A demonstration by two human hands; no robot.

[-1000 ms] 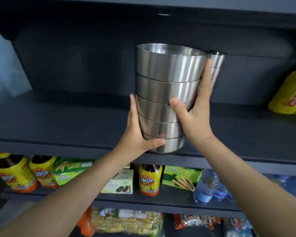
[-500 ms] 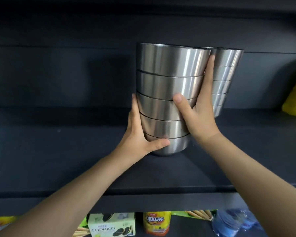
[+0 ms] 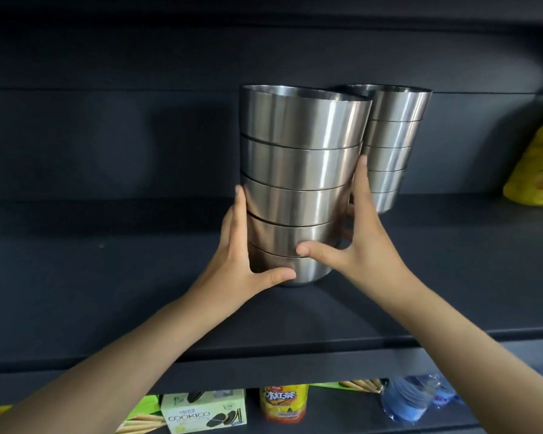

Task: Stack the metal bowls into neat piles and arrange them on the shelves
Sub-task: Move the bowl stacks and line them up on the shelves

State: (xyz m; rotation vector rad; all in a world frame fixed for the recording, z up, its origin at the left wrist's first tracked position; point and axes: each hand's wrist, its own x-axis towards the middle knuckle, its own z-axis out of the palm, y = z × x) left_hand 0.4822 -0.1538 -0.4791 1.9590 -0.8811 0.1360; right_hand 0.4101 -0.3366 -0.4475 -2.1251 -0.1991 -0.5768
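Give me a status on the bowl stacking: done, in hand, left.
Done: a rear stack of five metal bowls stands on the dark shelf. In hand: left hand and right hand hold the front stack of five at the shelf, beside the rear one. Left: release the grip; whether its base has landed is unclear.

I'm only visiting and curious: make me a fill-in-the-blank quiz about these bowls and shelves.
The left hand and right hand grip the front stack, which holds ____ bowls.
The back stack stands on the shelf, behind and to the ____ of the front one.
The bag at the shelf's right end is ____.
The box below reads ____.
Missing words: five; right; yellow; COOKICO.
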